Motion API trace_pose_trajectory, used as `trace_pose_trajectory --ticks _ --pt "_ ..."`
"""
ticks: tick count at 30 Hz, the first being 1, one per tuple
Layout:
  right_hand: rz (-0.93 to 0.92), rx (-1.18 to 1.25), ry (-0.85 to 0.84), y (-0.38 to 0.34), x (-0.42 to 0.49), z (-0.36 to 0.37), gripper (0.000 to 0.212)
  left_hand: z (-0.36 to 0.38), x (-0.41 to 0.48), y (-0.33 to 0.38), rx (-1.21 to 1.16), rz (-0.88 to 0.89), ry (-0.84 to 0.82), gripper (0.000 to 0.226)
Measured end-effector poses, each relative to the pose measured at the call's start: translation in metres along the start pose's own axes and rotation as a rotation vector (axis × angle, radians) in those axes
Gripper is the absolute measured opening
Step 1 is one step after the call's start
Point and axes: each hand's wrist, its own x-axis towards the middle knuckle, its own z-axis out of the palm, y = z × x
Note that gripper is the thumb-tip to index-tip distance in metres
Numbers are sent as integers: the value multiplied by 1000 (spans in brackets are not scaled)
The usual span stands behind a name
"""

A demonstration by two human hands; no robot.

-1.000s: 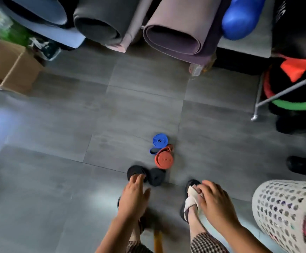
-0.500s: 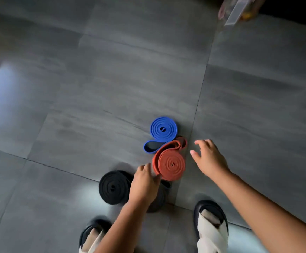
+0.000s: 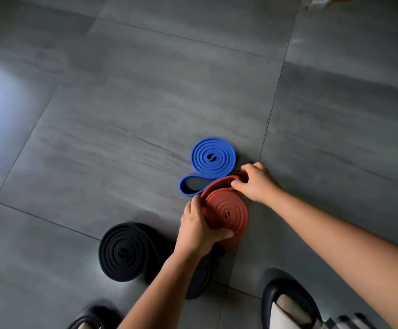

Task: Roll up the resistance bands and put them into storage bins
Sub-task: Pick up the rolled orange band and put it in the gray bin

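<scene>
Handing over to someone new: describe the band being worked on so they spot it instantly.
On the grey tiled floor, just ahead of the person's sandals, coiled bands lie clustered. Between the blue band and the black band sits the rust-red band. It alone is red, and both the left hand and right hand grip it.

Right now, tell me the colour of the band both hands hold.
The band is rust orange, seen in head view.

Black sandals point(image 3: 279, 288) with pale straps point(image 3: 290, 309)
</scene>
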Motion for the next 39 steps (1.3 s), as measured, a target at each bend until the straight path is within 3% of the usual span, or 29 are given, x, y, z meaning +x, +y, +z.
trace_pose_trajectory --ticks 6,17,20,24,28,39 --pt "59 -119 -31 -9 3 0 50 6 4 6 50 35 -16 117" --pt "-102 -162 -44 4 3 3 31 11 7 -4 53 91 43 111" --pt "-120 -162 -51 3 2 6 34 11 5 -6 8 107 57 108" --pt "-109 -71 36 -3 5 9 27 11 8 -9 -12 125 75 107" --pt "-136 -184 24 -5 8 8 17 11 8 -10 5 106 60 110" --pt "-158 323 157 23 -22 37 29 11 2 -8 -3 75 51 112"
